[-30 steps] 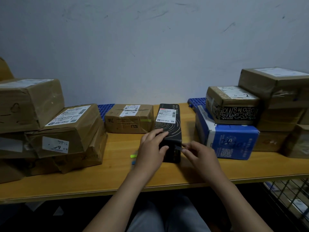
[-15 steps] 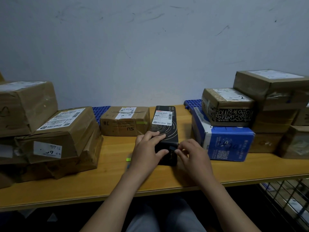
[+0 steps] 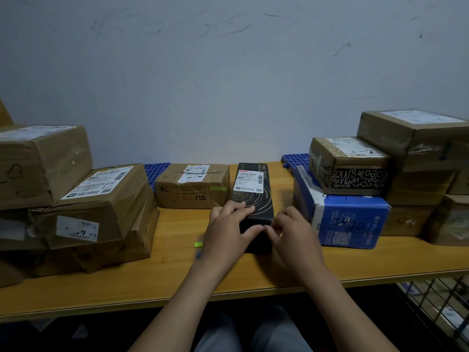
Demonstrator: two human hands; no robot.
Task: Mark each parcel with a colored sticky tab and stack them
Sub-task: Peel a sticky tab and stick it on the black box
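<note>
Left hand (image 3: pixel 228 231): palm down over the near end of the black parcel (image 3: pixel 255 199), fingers spread flat on its top face, thumb reaching along the near end face. Not a closed grasp; the hand presses and steadies the box.

Right hand (image 3: pixel 291 232): comes in from the right at the same near end, fingers curled, fingertips bunched against the end face and meeting the left thumb. Whether a tab sits under those fingertips cannot be told; the spot is dark and covered.

Black parcel: long, lies flat on the wooden table (image 3: pixel 177 275), long axis running away from the person, white shipping label on its far half.

Around it:
- Small brown parcel (image 3: pixel 193 186) just to the left, toward the wall, with a green tab (image 3: pixel 217 189) on its front upper edge.
- Loose green tab (image 3: pixel 198 244) on the table, just left of the left hand; a blue tab (image 3: pixel 198 255) lies just nearer, partly hidden by the wrist.
- Blue parcel (image 3: pixel 350 219) near on the right, carrying a brown box with black patterned tape (image 3: pixel 351 166).
- More brown boxes piled at far right (image 3: pixel 416 138) and far left (image 3: pixel 101 199).
- Wire cage (image 3: pixel 436 308) below the table edge, lower right.
</note>
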